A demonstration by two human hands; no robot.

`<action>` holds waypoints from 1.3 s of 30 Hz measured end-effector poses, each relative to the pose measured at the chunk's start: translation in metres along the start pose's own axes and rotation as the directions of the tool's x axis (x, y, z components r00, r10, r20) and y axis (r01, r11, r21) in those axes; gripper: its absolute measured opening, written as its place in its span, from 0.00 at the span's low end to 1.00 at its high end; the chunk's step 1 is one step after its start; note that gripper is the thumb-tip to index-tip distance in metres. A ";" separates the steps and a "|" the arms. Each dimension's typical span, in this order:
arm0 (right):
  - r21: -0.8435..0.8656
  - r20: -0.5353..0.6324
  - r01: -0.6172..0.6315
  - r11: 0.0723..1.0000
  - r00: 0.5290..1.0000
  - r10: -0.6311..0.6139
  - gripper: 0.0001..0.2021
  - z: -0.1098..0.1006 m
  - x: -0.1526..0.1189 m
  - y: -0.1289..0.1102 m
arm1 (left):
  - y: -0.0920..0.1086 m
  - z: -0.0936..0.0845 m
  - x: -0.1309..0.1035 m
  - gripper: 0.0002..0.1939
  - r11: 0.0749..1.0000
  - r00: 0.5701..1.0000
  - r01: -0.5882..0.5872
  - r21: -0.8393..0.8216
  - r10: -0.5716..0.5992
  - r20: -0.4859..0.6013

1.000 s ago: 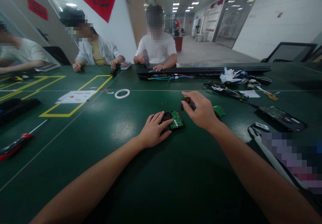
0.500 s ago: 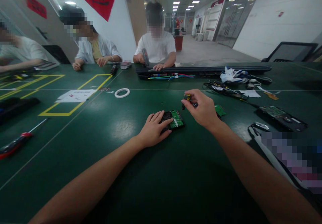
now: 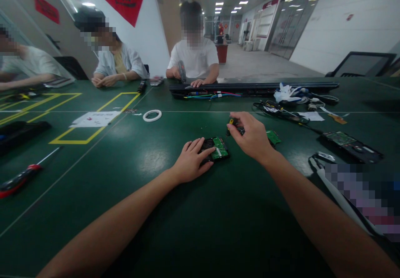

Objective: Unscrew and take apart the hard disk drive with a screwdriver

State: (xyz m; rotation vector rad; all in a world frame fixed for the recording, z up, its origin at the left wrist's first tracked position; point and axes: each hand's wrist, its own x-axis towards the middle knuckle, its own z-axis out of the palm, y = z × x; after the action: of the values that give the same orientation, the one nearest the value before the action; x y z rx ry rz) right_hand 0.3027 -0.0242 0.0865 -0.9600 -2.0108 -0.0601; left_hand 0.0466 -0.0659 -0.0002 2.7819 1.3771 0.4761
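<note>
My left hand [image 3: 194, 160] lies over a hard drive [image 3: 222, 148] on the green table, its fingers around the drive's left part and the thumb at the near edge. A green circuit board shows on the drive's upper face, and the left part is hidden under the fingers. Just above and right of the drive, my right hand [image 3: 252, 136] pinches a short black-and-yellow screwdriver [image 3: 231, 124]. Its dark end points down, apart from the drive, and its tip does not show clearly. Beyond my right wrist a second green circuit board [image 3: 273, 137] is partly hidden.
A white tape ring [image 3: 152, 115] lies to the left, a red-and-black screwdriver [image 3: 20, 179] farther left. Another hard drive [image 3: 351, 145] and cables [image 3: 283, 113] are on the right. A long black bar [image 3: 253, 87] lies at the back, before a co-worker [image 3: 193, 57] holding a power tool.
My right hand and the screwdriver have barely moved. My left hand stays on the drive. A co-worker at the far left has brought both hands together.
</note>
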 end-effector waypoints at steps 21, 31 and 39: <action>-0.041 -0.004 0.047 0.998 0.999 -0.047 0.13 -0.001 0.001 -0.003 | 0.000 0.001 0.000 0.28 1.000 1.000 -0.004 -0.002 0.004 0.002; -0.016 -0.015 -0.003 1.000 1.000 0.003 0.13 0.001 -0.001 -0.001 | 0.000 0.001 0.000 0.28 1.000 1.000 0.001 -0.012 -0.001 -0.003; -0.031 0.000 0.022 0.999 1.000 -0.022 0.12 -0.001 -0.001 -0.002 | 0.000 0.000 0.000 0.28 1.000 1.000 -0.004 -0.018 0.004 -0.004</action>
State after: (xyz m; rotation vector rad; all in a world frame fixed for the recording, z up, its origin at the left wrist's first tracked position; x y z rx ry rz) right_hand 0.3025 -0.0265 0.0869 -0.9571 -2.0256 -0.1042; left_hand 0.0468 -0.0657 -0.0002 2.7715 1.3620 0.4912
